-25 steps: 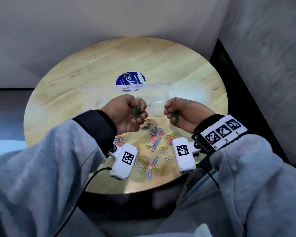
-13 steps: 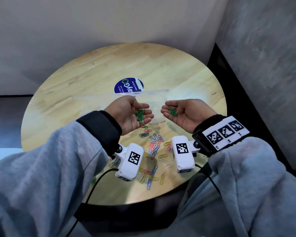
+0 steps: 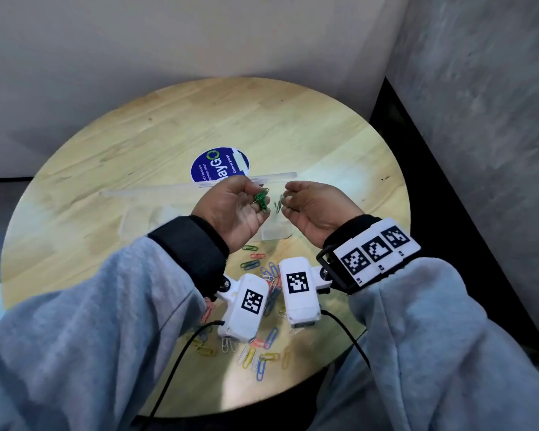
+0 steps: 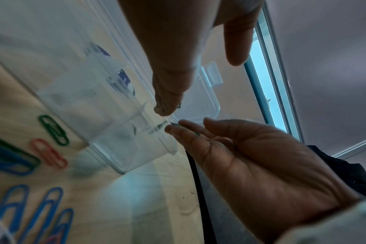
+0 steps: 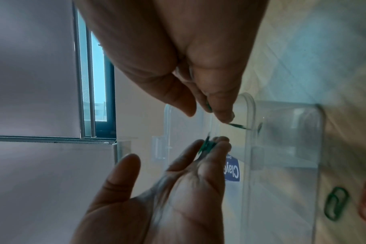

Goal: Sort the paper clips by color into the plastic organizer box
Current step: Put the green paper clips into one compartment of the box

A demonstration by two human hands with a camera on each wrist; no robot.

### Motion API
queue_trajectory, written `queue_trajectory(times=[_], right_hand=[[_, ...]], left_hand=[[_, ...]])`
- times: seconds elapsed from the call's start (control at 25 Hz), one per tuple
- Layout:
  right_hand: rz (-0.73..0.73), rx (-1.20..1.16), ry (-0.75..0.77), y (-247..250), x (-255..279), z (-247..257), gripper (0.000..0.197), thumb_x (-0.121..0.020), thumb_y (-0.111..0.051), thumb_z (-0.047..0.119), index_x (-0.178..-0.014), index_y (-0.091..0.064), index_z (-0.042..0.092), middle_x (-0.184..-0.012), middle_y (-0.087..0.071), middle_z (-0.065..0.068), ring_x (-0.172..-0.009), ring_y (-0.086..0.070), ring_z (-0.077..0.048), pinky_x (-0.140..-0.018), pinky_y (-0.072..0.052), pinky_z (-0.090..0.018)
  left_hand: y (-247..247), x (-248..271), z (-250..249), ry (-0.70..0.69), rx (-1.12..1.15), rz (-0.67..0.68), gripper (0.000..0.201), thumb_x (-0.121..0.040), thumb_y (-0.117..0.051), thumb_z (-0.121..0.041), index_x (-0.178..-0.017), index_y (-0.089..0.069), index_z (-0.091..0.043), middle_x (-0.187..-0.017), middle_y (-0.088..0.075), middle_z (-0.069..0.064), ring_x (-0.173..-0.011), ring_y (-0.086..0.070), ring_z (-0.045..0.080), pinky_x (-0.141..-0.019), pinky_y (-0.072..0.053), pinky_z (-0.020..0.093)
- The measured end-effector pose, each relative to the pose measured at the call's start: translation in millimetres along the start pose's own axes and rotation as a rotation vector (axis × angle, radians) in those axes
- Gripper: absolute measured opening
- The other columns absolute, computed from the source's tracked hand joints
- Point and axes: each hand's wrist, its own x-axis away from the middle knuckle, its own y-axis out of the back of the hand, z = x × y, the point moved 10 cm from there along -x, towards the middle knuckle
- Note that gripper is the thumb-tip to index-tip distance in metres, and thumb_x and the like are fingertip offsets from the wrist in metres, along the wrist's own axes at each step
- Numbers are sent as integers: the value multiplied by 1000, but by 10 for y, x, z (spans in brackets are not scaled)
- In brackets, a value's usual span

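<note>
Both hands hover close together over the right end of the clear organizer box (image 3: 150, 213), whose lid stands open behind. My left hand (image 3: 259, 197) pinches a small bunch of green paper clips (image 3: 263, 199) between fingers and thumb; the right wrist view shows the same green paper clips (image 5: 207, 145). My right hand (image 3: 285, 197) holds a green clip (image 3: 280, 203) at its fingertips, tilted down toward the box. In the right wrist view a blurred green clip (image 5: 238, 126) is in the air just off my right fingers (image 5: 219, 109), above the box wall (image 5: 249, 148).
A loose pile of mixed paper clips (image 3: 271, 275) lies on the round wooden table (image 3: 262, 126) between my wrists and the near edge. Green (image 4: 53, 129), red (image 4: 48, 153) and blue (image 4: 42, 206) clips lie beside the box. A blue sticker (image 3: 218, 164) shows behind the lid.
Both hands moved forward over the box. The palms, flat and facing up half a second ago, have tipped inward, fingers curled on the green clips, and one clip is leaving the right hand.
</note>
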Motion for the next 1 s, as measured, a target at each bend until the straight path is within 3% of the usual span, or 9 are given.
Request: queue_trajectory(times=[0.16,0.28,0.36,0.48,0.64,0.72,0.84,0.92,1.0], right_hand=[[22,72,21,2,-4,-9,32,-87,-35,-15,-110,-49,4,-84,-48,-10,-73,-48,-15,-67,-44,-21],[52,272,57,27,53,47,29,-88,-41,-11,-108,-55,5,-92,-54,-6,-81,-53,-13,-72,-46,-20],[78,559,110,67,128,136,22,-88,-45,-8,-93,-59,8,-84,-58,-4,-80,-57,-14,-75,-49,-22],[44,934,193,200,259,274,21,-86,-51,0,-74,-57,16,-74,-58,-4,-78,-59,-21,-72,-52,-31],[33,1278,111,352,388,99,12,-84,-59,10,-73,-57,15,-73,-61,-5,-74,-61,-24,-76,-55,-38],[66,1431,33,384,425,-37,10,-84,-61,12,-75,-58,15,-74,-61,-5,-71,-59,-21,-74,-54,-35],[79,1640,-20,428,404,-178,5,-83,-60,11,-86,-64,7,-77,-62,-5,-68,-57,-19,-63,-46,-28],[62,1766,-68,487,369,-296,19,-81,-56,9,-95,-67,3,-90,-68,-10,-82,-64,-25,-62,-44,-27],[58,1821,-95,527,323,-404,21,-81,-57,13,-98,-66,4,-97,-69,-12,-90,-65,-28,-65,-44,-27]], left_hand=[[17,-9,49,-4,26,22,10,-84,-36,-10,-89,-45,-12,-89,-41,5,-83,-41,14,-76,-35,23],[67,70,70,22,-129,1,12,-81,-45,-10,-89,-53,-10,-91,-52,5,-89,-51,16,-78,-43,22],[82,148,85,24,-404,9,16,-87,-44,-5,-91,-57,-12,-87,-57,5,-78,-57,15,-68,-47,21],[140,263,93,-19,-1035,18,18,-88,-49,-6,-85,-59,-21,-74,-57,0,-62,-52,12,-51,-42,17],[169,388,302,-25,-1731,82,4,-81,-63,-26,-80,-59,-25,-69,-52,-11,-69,-51,13,-63,-38,23],[93,450,428,-73,-1876,113,7,-79,-63,-25,-83,-58,-28,-68,-48,-11,-74,-47,14,-62,-34,23],[-6,500,657,-91,-1989,185,18,-79,-62,-24,-97,-61,-28,-82,-49,-9,-80,-47,14,-58,-31,21],[-32,500,761,-91,-2047,188,22,-81,-62,-26,-102,-61,-27,-90,-51,-6,-85,-49,15,-54,-29,21],[-33,482,814,-99,-2049,170,22,-82,-61,-28,-104,-61,-25,-99,-59,-3,-91,-54,19,-60,-32,23]])
